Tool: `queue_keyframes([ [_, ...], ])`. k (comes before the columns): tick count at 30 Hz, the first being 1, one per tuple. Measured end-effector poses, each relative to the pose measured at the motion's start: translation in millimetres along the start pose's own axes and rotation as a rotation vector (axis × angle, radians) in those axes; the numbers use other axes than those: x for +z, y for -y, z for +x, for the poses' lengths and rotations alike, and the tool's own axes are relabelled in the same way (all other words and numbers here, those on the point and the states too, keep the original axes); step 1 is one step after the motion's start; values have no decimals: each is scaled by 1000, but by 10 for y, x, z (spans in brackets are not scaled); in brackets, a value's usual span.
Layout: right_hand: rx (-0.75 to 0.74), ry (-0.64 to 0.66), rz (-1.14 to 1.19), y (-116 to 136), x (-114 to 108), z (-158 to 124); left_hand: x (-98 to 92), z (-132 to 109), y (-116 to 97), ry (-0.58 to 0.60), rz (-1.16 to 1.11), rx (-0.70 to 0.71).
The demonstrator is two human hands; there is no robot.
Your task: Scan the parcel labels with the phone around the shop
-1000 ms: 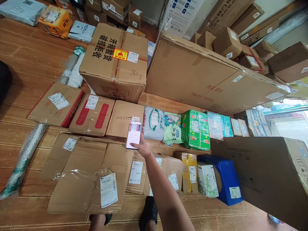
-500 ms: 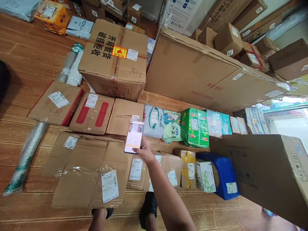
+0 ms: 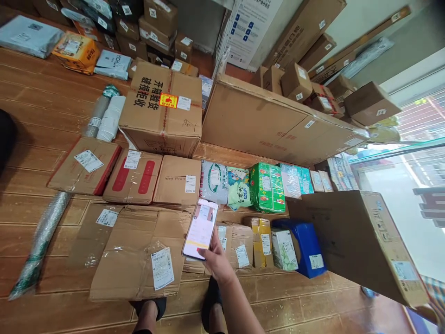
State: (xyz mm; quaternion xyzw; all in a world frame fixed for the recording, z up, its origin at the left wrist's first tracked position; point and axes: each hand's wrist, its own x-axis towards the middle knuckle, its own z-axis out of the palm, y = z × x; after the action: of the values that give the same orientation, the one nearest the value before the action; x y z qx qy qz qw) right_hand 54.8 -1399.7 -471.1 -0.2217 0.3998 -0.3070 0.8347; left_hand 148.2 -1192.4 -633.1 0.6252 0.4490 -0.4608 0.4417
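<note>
In my right hand (image 3: 219,262) is a smartphone (image 3: 200,227), its lit screen facing up and my thumb lying over the screen's lower edge. My left hand is out of view. Beneath and left of the phone lies a large flattened carton (image 3: 121,260) with a white label (image 3: 162,268). Just beyond the phone, a brown carton (image 3: 175,178) and a grey plastic parcel (image 3: 212,185) stand in a row. Right of my hand are a brown box (image 3: 241,236), a yellow-taped box (image 3: 261,239) and a blue parcel (image 3: 309,246).
A big carton (image 3: 158,102) and a long flat carton (image 3: 278,120) stand behind the row. To the right is a large box (image 3: 347,232). Bubble-wrapped rolls (image 3: 41,246) lie at left on the wooden floor (image 3: 285,301). My feet stand at the bottom. More parcels (image 3: 158,28) are stacked behind.
My right hand and the phone have come lower and nearer, so the phone looks larger. The view has shifted, with more of the window side showing at right.
</note>
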Motion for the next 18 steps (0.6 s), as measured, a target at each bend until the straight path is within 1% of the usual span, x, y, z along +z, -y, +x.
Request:
queue_keyframes([
  [5, 14, -138, 48, -252, 64, -607, 21, -301, -96, 6, -12, 75],
  [8, 41, -182, 81, -428, 63, -875, -58, -502, -111, 10, -14, 116],
  [10, 43, -189, 114, -507, 48, -983, -174, -645, -89, 22, -23, 137],
  [13, 69, -173, 148, -539, 17, -1057, -393, -821, -30, 51, -46, 156],
  [16, 115, -167, 155, -516, -25, -1086, -596, -899, -1, 88, -79, 170],
  [18, 125, -163, 160, -521, -56, -1105, -724, -903, -31, 109, -110, 184],
])
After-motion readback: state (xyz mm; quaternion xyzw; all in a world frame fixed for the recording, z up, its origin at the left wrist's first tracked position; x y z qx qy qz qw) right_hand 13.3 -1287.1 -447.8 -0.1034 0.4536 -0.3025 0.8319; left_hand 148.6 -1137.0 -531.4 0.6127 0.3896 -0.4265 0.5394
